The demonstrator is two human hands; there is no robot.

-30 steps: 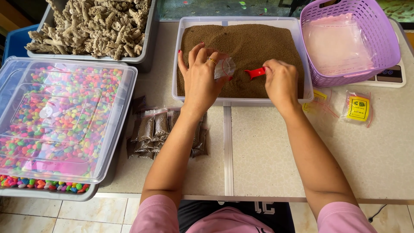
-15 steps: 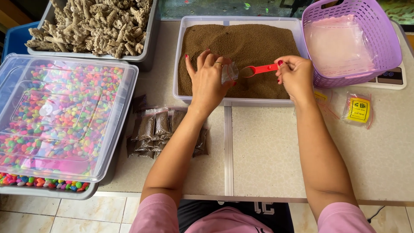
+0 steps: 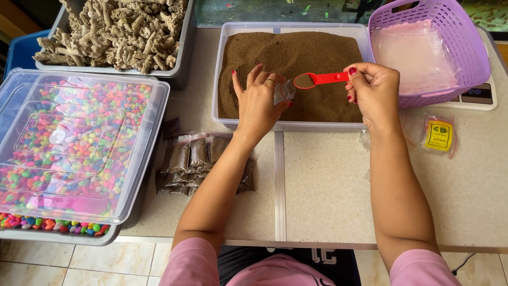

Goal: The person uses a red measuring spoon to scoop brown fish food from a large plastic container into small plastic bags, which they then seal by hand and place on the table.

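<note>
The right hand (image 3: 373, 92) pinches the handle of a red scoop (image 3: 320, 79), its bowl loaded with brown granules and held level just beside the mouth of a small clear bag (image 3: 284, 91) that the left hand (image 3: 259, 103) grips with its fingers (image 3: 253, 75) spread above the tray of brown granules (image 3: 291, 53). Below the left wrist a pile of filled packets (image 3: 198, 159) already lies on the table (image 3: 328, 196). This bag looks empty, so its filling appears only about to begin, and a stack of empty bags waits in the purple basket (image 3: 465, 47) beyond the right fingers.
</note>
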